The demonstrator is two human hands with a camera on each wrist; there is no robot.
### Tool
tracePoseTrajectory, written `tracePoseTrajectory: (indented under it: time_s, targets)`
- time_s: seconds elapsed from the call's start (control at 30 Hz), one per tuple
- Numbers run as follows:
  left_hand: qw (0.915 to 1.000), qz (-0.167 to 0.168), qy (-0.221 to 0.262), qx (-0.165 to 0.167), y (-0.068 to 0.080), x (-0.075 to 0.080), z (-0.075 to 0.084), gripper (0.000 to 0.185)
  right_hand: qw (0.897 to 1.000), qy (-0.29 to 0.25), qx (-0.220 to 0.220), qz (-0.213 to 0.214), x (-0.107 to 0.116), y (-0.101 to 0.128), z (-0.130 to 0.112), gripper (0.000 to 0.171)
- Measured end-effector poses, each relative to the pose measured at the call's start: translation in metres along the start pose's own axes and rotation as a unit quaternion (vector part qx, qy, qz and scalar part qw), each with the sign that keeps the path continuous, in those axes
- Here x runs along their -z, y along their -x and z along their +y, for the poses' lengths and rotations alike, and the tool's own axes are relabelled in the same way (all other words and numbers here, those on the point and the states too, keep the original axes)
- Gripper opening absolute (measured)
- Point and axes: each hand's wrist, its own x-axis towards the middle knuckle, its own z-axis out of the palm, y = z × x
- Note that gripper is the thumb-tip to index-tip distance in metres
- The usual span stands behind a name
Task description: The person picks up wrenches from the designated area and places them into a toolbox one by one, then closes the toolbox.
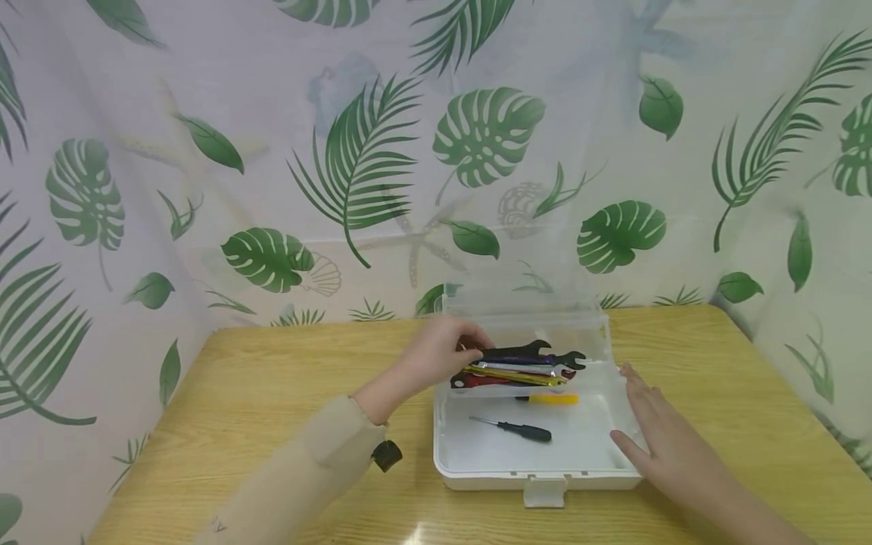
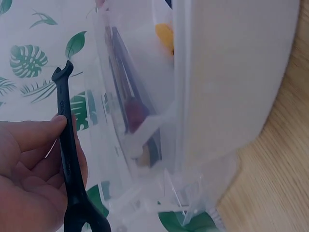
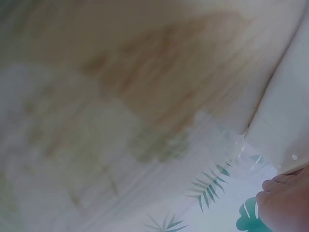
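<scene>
My left hand (image 1: 439,352) pinches a black open-end wrench (image 2: 71,159) between thumb and fingers, over the upper tray of a white toolbox (image 1: 490,482). Several wrenches lie together in that clear tray, among them a yellow wrench (image 1: 518,375), a red one and a dark purple one. On the box floor are a black-handled screwdriver (image 1: 527,431) and a tool with a yellow handle (image 1: 555,399), partly hidden under the tray. My right hand (image 1: 671,446) rests at the box's right side, fingers fairly straight; the right wrist view catches only part of it.
The box's clear lid (image 1: 524,303) stands raised at the back. A white latch (image 1: 545,492) hangs at the front. The wooden table (image 1: 293,378) is bordered by a leaf-printed cloth (image 1: 272,182) behind and at both sides.
</scene>
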Motion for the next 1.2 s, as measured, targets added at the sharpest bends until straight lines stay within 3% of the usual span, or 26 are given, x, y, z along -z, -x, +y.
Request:
tracePoseTrajectory:
  time_s: [0.4,0.73,1.2]
  targets:
    - [0.9996,-0.023,0.009,0.012,-0.025,-0.022,0.017,0.017,1.0,-0.009,0.001,0.001,-0.001,0.001,0.001,0.088]
    - [0.9986,-0.042,0.028,0.019,-0.035,-0.036,0.02,0.017,1.0,-0.006,0.001,-0.001,0.0,0.001,0.0,0.089]
    - [0.9967,-0.066,-0.043,0.018,-0.038,-0.043,0.018,0.018,1.0,-0.004,0.01,0.012,-0.003,0.001,0.003,0.087]
